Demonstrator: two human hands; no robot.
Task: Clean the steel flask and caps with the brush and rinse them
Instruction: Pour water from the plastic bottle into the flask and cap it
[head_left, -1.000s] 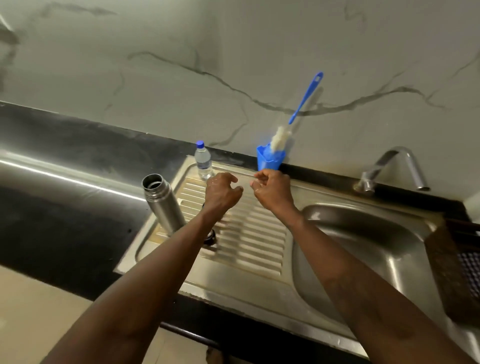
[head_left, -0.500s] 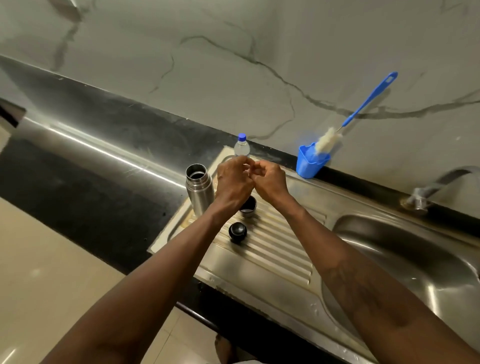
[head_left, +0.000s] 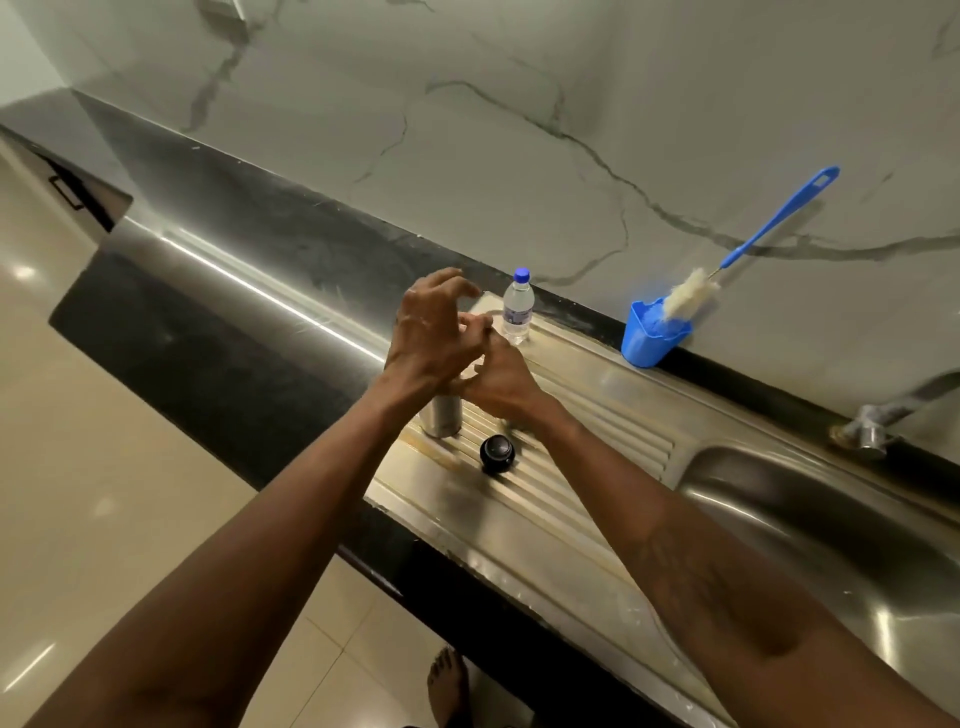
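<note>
- The black tabletop (head_left: 234, 332) runs along the marble wall, with a steel sink (head_left: 597, 415) set into it: ribbed drainboard to the left, basin to the right.
- The left hand (head_left: 434, 338) and right hand (head_left: 501, 382) are pressed together over the drainboard's left end. The left lies on top with its fingers bent and splayed. The right's fingers are tucked beneath it, and I cannot tell whether either holds anything.
- The flask (head_left: 442, 415) stands upright at the drainboard's left end, its top hidden behind the left wrist.
- The brush (head_left: 753, 244) leans on the wall, bristles in a blue cup (head_left: 649, 343) at the sink's back edge.
- A bottle (head_left: 518, 309) stands at the drainboard's back edge.
- A black cap (head_left: 497, 453) sits on the ribs near the flask, not touching it.
</note>
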